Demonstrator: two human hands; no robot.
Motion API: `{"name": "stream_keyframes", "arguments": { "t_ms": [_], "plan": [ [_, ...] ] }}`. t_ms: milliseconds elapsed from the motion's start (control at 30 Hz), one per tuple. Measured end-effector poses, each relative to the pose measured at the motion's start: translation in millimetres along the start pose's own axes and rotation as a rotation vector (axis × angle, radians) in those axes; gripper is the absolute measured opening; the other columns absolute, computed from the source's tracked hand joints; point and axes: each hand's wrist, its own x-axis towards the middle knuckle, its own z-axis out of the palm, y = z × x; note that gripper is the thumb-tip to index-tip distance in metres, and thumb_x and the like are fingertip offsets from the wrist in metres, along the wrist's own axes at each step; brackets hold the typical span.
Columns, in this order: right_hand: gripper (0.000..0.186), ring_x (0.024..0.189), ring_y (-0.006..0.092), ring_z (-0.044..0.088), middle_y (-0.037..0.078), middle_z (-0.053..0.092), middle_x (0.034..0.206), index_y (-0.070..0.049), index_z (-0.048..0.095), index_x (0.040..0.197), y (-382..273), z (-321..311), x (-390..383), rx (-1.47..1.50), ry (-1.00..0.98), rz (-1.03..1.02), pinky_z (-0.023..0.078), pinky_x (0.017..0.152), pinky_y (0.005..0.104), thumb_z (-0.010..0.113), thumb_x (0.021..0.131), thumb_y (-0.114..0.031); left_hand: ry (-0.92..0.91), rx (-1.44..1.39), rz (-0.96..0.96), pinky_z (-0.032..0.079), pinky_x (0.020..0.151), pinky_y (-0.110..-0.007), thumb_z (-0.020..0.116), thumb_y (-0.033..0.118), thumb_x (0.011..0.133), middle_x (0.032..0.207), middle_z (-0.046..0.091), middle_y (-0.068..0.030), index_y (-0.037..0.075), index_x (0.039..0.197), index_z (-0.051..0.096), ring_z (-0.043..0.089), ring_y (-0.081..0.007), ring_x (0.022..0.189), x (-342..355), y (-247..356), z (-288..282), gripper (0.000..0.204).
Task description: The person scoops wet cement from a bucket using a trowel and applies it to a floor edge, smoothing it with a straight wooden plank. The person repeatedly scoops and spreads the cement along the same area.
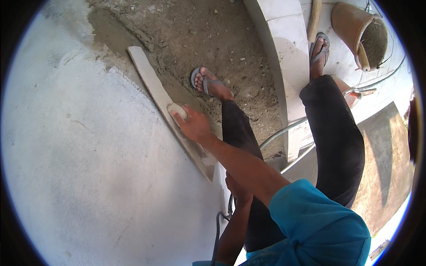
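Note:
My right hand (pixel 195 126) is closed around the pale grip of a long, straight plastering float (pixel 153 82). The float slants along the foot of the white wall (pixel 88 146), its blade over a strip of wet grey mortar (pixel 108 33) where wall and ground meet. Beneath my right forearm, close to my dark trouser leg, is my left hand (pixel 239 188). Its fingers are mostly hidden, so whether it holds or leans on anything does not show.
Rough sandy ground (pixel 239 48) borders a white tiled ledge (pixel 288 53). A brownish bucket (pixel 350 26) lies tipped to the far right, a wooden handle (pixel 314 20) near it. A hose (pixel 282 133) crosses the ledge, and a dark cable (pixel 217 230) hangs by my left arm.

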Motion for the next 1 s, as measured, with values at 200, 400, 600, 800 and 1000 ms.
{"name": "stream_keyframes", "arguments": {
  "t_ms": [200, 400, 600, 800, 1000],
  "plan": [
    [0.068, 0.110, 0.0419, 0.065, 0.028, 0.066, 0.119, 0.000, 0.059, 0.133, -32, -13, 26, -0.029, -0.050, 0.006, 0.050, 0.097, 0.0453, 0.059, 0.094, -0.056, 0.348, -0.011, 0.450, 0.047, 0.083, -0.047, 0.071, 0.031, 0.084, 0.104, 0.064, -0.0150, 0.004, 0.112, 0.062, 0.061, -0.0359, 0.098, 3, -37, 30, 0.040],
    [0.062, 0.116, 0.0408, 0.062, 0.024, 0.066, 0.122, -0.007, 0.062, 0.132, 34, 14, -11, 0.039, -0.017, -0.033, 0.049, 0.099, 0.0476, 0.060, 0.093, -0.055, 0.076, 0.106, 0.143, 0.047, 0.084, -0.047, 0.071, 0.029, 0.083, 0.102, 0.064, -0.0145, 0.004, 0.111, 0.062, 0.061, -0.0357, 0.097, -9, -19, 13, 0.038],
    [0.069, 0.103, 0.0390, 0.069, 0.027, 0.070, 0.107, 0.000, 0.060, 0.132, 2, -7, 5, 0.038, -0.003, 0.033, 0.052, 0.094, 0.0450, 0.062, 0.092, -0.056, 0.081, 0.056, 0.051, 0.048, 0.080, -0.048, 0.071, 0.031, 0.083, 0.099, 0.064, -0.0152, 0.004, 0.108, 0.062, 0.061, -0.0375, 0.094, -4, 5, 1, 0.037],
    [0.077, 0.113, 0.0372, 0.066, 0.027, 0.068, 0.117, -0.001, 0.058, 0.136, 39, 18, 26, 0.028, 0.046, 0.049, 0.049, 0.100, 0.0421, 0.058, 0.091, -0.064, 0.131, 0.075, 0.234, 0.049, 0.078, -0.048, 0.070, 0.031, 0.084, 0.100, 0.064, -0.0156, 0.004, 0.109, 0.062, 0.062, -0.0374, 0.093, -2, -1, 1, 0.037],
    [0.074, 0.121, 0.0359, 0.061, 0.025, 0.065, 0.126, -0.002, 0.055, 0.139, 60, -1, -33, -0.027, -0.044, 0.172, 0.046, 0.104, 0.0406, 0.057, 0.093, -0.061, 0.170, 0.024, 0.309, 0.051, 0.075, -0.048, 0.071, 0.031, 0.084, 0.098, 0.066, -0.0148, 0.004, 0.108, 0.064, 0.064, -0.0372, 0.089, 0, 9, -6, 0.037]
  ]
}}
